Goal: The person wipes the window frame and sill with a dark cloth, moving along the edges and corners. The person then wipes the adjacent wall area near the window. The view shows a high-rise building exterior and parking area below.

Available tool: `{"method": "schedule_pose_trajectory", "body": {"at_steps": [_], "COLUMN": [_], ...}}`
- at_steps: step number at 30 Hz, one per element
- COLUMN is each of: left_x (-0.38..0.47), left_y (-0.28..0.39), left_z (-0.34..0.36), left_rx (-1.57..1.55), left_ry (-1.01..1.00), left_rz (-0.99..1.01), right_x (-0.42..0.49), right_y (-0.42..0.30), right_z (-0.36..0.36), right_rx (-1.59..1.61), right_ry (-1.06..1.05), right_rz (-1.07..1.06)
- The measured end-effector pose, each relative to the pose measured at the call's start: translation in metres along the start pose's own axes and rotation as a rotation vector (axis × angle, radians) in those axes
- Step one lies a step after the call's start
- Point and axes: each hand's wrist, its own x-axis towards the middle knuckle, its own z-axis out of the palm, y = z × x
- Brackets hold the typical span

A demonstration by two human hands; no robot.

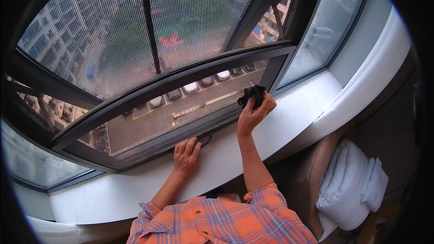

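A crumpled black cloth [251,96] is bunched in the fingers of my right hand [255,111], held up against the lower right part of a mesh window screen [217,91]. My left hand [187,156] rests at the bottom rail of the dark window frame [145,157], beside a thin black window handle [206,138]. Its fingers are bent over the rail's edge; whether they grip anything is hidden. Below the frame runs a white windowsill [220,166], under both forearms.
Glass side panes stand at the left [44,162] and right [322,34]. A white curtain [366,84] hangs along the right. Folded white bedding [346,186] lies at the lower right. Parked cars and buildings show far below outside.
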Motion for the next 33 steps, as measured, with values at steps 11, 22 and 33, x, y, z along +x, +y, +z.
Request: {"method": "schedule_pose_trajectory", "body": {"at_steps": [11, 22, 33], "left_x": [-0.003, 0.002, -0.001], "left_y": [-0.005, 0.001, -0.003], "left_z": [0.002, 0.0, 0.002], "left_rx": [0.045, -0.003, 0.027], "left_ry": [0.01, 0.021, 0.014], "left_rz": [0.042, 0.003, 0.012], "right_x": [-0.091, 0.012, -0.054], "right_y": [-0.019, -0.042, -0.037], "right_z": [-0.021, 0.017, -0.007], "right_rx": [0.129, 0.073, 0.183], "right_ry": [-0.545, -0.03, -0.481], "right_rz": [-0.307, -0.129, -0.545]}}
